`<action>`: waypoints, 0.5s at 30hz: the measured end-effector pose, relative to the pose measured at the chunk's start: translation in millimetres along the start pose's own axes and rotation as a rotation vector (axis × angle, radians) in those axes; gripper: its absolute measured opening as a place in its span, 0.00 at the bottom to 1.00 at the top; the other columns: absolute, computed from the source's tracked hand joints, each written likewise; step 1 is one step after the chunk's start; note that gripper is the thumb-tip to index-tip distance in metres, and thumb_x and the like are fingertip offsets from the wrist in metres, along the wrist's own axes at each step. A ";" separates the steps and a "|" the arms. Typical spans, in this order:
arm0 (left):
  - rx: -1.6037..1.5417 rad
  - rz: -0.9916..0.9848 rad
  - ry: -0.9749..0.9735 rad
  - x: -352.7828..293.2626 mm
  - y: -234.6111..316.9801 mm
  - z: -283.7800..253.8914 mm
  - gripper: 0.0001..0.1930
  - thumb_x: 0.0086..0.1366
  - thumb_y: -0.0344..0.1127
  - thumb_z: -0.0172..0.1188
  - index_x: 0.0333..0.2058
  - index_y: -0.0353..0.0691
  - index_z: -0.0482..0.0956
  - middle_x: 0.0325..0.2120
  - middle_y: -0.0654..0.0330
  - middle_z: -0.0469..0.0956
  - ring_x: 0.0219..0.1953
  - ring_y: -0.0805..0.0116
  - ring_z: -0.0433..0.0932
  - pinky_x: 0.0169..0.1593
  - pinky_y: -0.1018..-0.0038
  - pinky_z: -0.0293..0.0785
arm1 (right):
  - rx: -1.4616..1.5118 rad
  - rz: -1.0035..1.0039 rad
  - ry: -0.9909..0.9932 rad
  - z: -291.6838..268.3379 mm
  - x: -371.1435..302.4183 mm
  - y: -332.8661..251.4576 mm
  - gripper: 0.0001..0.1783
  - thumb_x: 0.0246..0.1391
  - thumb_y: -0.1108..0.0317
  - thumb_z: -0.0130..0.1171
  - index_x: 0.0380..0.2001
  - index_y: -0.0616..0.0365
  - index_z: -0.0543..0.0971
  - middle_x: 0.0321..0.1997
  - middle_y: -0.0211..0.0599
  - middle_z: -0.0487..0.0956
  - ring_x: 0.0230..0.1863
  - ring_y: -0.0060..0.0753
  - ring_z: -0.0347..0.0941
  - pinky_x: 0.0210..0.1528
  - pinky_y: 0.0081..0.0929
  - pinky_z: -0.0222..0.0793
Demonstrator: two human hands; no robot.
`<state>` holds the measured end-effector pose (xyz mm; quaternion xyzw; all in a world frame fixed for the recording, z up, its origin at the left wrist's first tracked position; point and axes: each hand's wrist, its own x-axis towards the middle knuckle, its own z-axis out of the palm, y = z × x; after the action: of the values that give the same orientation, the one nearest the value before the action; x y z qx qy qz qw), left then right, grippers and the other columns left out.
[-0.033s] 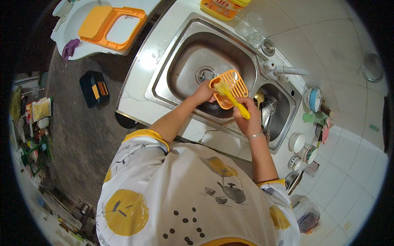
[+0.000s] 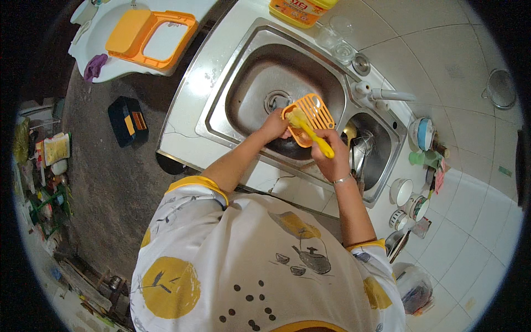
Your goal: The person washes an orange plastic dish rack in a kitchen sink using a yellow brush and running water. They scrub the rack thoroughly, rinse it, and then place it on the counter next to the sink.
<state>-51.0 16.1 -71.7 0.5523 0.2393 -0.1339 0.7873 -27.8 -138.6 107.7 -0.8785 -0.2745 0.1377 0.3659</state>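
Over the large basin of the steel sink (image 2: 213, 105), an orange slotted scoop (image 2: 316, 110) is held tilted. My left hand (image 2: 275, 127) grips its left edge, with the fingers partly hidden behind it. My right hand (image 2: 333, 154) is closed round the handle of a yellow brush (image 2: 310, 133). The brush's pale head lies against the inside of the scoop, near my left fingers. Below the scoop's upper left side, the drain (image 2: 277, 102) shows in the basin floor.
A faucet (image 2: 392, 95) reaches out right of the basin. Utensils, including a ladle (image 2: 349, 131), stand in the small basin. Bowls (image 2: 400, 192) line the right counter; a yellow jug (image 2: 301, 11) and glasses (image 2: 343, 52) stand behind. An orange frame (image 2: 182, 39) lies on the white washbasin; a dark bin (image 2: 127, 120) is on the floor.
My right hand and the brush have shifted slightly up and left over the scoop. The left hand and scoop stay in nearly the same place.
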 end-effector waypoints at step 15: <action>0.017 0.096 0.042 -5.5 -17.3 13.3 0.19 0.61 0.23 0.48 0.52 0.40 0.63 0.33 0.58 0.75 0.24 0.72 0.74 0.23 0.77 0.74 | -0.065 0.090 -0.028 76.0 31.2 77.8 0.17 0.47 0.63 0.59 0.39 0.62 0.76 0.35 0.54 0.77 0.37 0.54 0.75 0.39 0.39 0.70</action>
<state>-60.9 -2.8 -79.1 0.5727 0.2276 -0.0864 0.7828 -6.4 -122.5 -2.3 -0.8995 -0.2439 0.1572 0.3266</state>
